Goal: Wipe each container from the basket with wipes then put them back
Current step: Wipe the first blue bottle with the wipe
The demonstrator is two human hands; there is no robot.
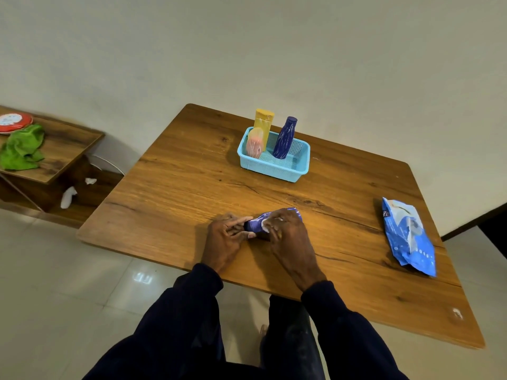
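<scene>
A purple tube (pixel 256 222) lies sideways near the table's front edge, between both hands. My left hand (pixel 226 239) grips its cap end. My right hand (pixel 286 234) curls over the tube's body with a white wipe (pixel 265 225) pressed under its fingers. At the back of the table stands a light blue basket (pixel 274 167) with a yellow bottle (pixel 263 124), a pink container (pixel 255 144) and a dark blue bottle (pixel 285 138) upright inside it.
A blue wipes pack (pixel 408 237) lies near the right edge of the wooden table (pixel 178 193). To the left, a low wooden shelf (pixel 63 152) carries a green cloth (pixel 23 149) and a red round tin (pixel 15 122). White crumpled tissues (pixel 68 196) lie beneath it.
</scene>
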